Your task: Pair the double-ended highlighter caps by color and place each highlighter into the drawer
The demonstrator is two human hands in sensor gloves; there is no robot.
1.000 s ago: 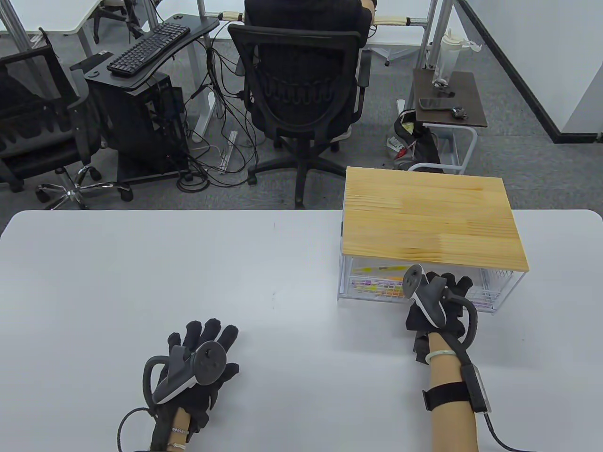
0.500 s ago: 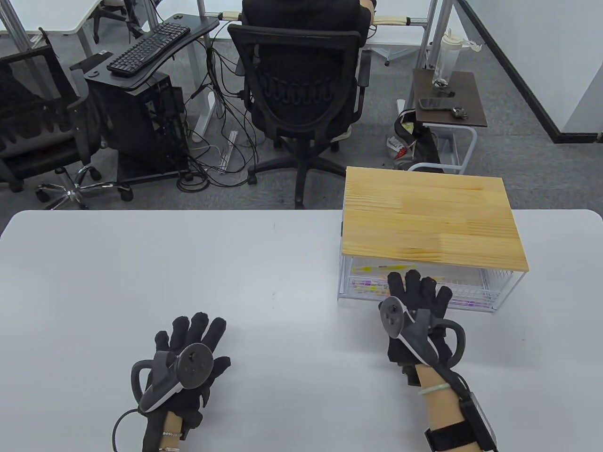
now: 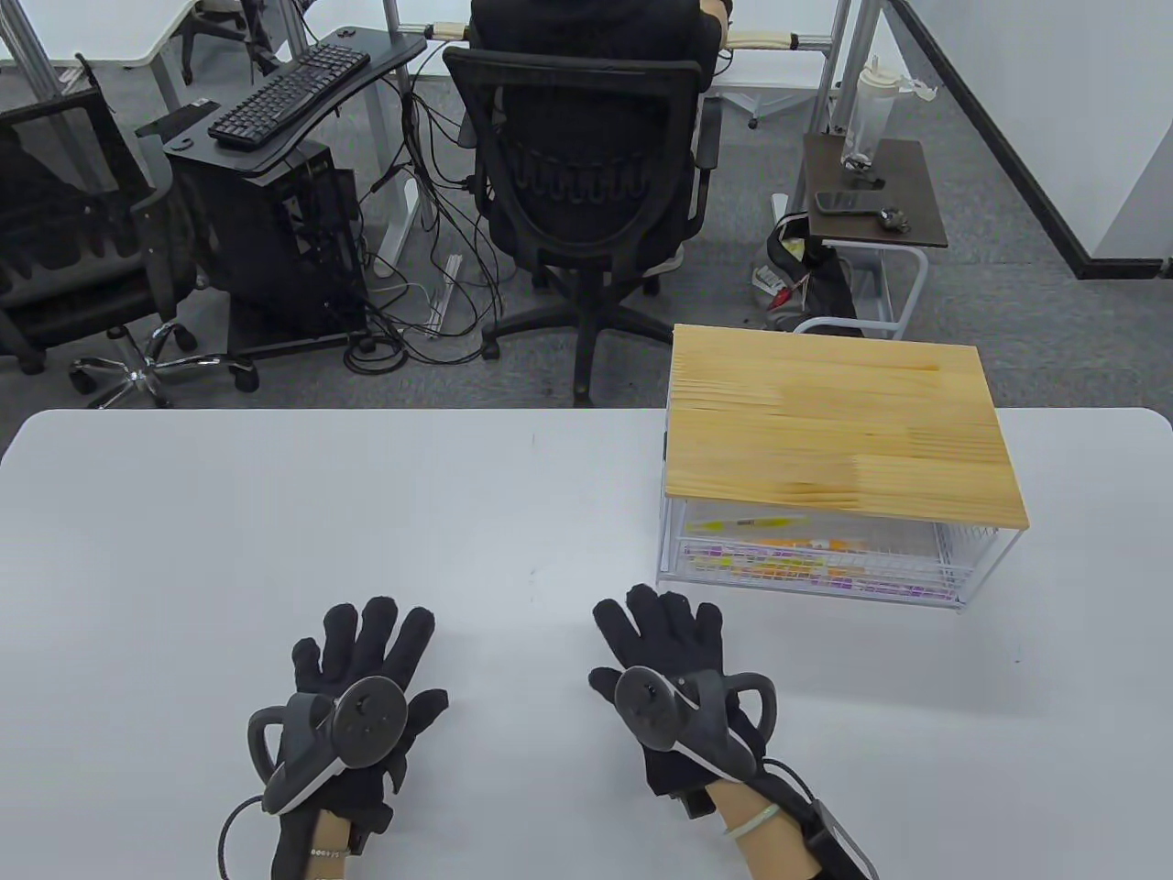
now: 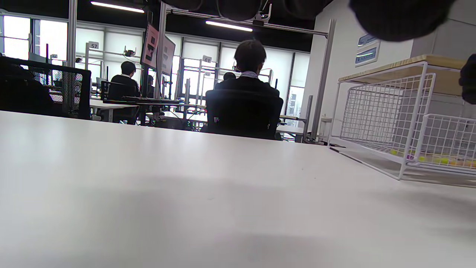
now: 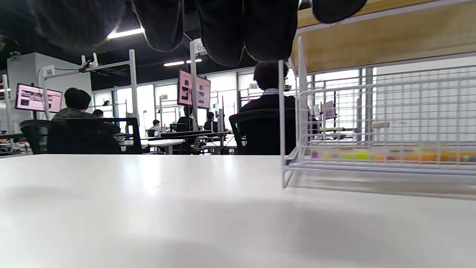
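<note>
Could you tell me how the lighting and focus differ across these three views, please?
Table view: even light, sharp, soft shadows beside both hands; straight lines bow near the edges. Left wrist view: bright windows behind leave the seated people dark, white table glaring. Right wrist view: gloved fingers are dark blurs, highlighters in the drawer smeared colour.

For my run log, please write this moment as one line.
left hand: open, flat on table | right hand: open, empty | highlighters: inside drawer | drawer: pushed in
</note>
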